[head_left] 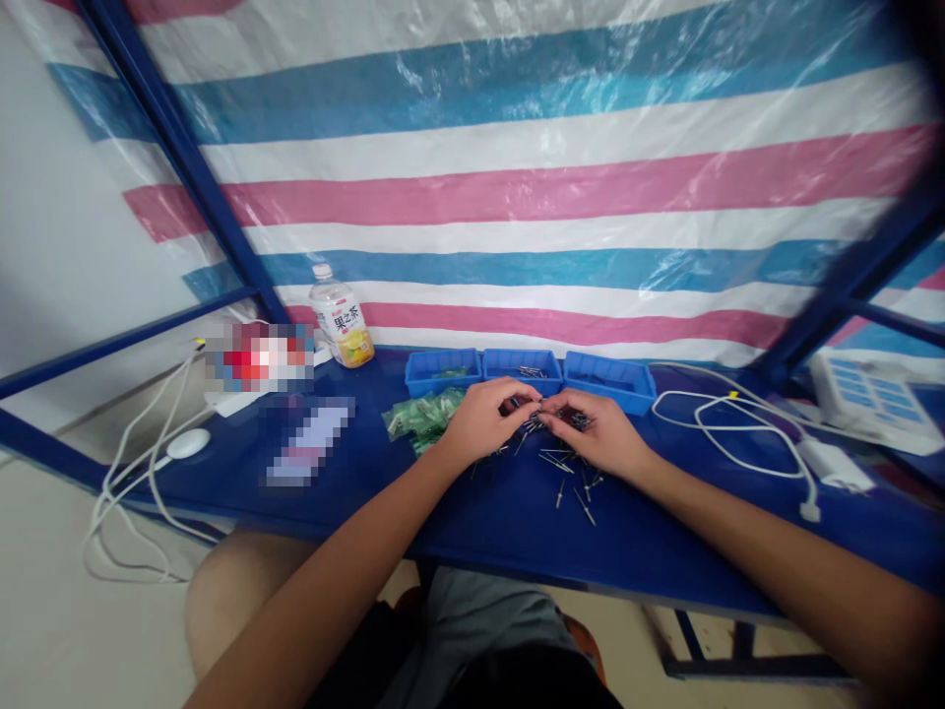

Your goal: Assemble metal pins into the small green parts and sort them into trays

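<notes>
Both my hands meet over a scatter of small metal pins [572, 483] on the blue table [479, 522]. My left hand [483, 418] has its fingers curled in a pinch on a pin. My right hand [598, 428] is also curled, its fingertips touching the left hand's, pinching small metal pieces. A pile of small green plastic parts [422, 418] lies just left of my left hand. Three blue bins [528, 372] stand in a row right behind the hands; the left one holds green parts and the middle one metal pins.
A drink bottle [341, 320] stands at the back left. White cables and a round puck [187, 443] lie on the left. A white cable loop [727, 433] and a white power strip [871, 399] sit on the right. Striped tarp backs the table.
</notes>
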### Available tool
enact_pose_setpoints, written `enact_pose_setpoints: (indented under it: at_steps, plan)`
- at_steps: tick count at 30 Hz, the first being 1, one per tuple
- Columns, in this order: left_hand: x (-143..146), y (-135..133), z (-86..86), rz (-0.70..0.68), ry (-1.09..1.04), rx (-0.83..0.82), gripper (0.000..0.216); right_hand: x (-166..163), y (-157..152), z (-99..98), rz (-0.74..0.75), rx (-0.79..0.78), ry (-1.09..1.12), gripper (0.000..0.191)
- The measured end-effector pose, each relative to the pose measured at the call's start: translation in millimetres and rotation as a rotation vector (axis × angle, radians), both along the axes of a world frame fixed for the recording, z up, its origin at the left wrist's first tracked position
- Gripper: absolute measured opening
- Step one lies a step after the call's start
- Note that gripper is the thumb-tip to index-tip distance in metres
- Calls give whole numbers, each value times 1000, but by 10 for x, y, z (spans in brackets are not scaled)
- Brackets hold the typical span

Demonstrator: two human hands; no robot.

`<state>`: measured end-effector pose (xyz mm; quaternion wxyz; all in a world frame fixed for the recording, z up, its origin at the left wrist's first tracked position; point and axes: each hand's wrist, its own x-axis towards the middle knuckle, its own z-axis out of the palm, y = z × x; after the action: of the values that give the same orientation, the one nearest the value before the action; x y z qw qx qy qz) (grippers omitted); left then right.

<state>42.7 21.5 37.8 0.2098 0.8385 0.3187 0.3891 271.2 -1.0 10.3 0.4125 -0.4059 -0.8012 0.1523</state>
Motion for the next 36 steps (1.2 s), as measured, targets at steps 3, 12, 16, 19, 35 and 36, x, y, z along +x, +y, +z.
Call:
enact_pose_setpoints:
  at_steps: [3,12,16,19,35,36]
  plan:
    - [6,-17,-3,-25,-16,6,20,-8,-8,9,41,0,-39,20]
    - [17,-20,-33,-64,-26,-29,32,-31,-27,60,126,-69,-14,35]
    - [17,-36,-1,-116,35,62,34,-42,-24,52,142,-73,9,37]
    - [10,-36,15,-133,37,54,36,-53,-28,51,152,-45,-26,35]
    - [-15,27,-31,-182,-7,-23,14,2,11,25,121,-10,-99,22]
    - [-14,26,-30,-185,-9,-22,14,2,11,25,126,-9,-100,23]
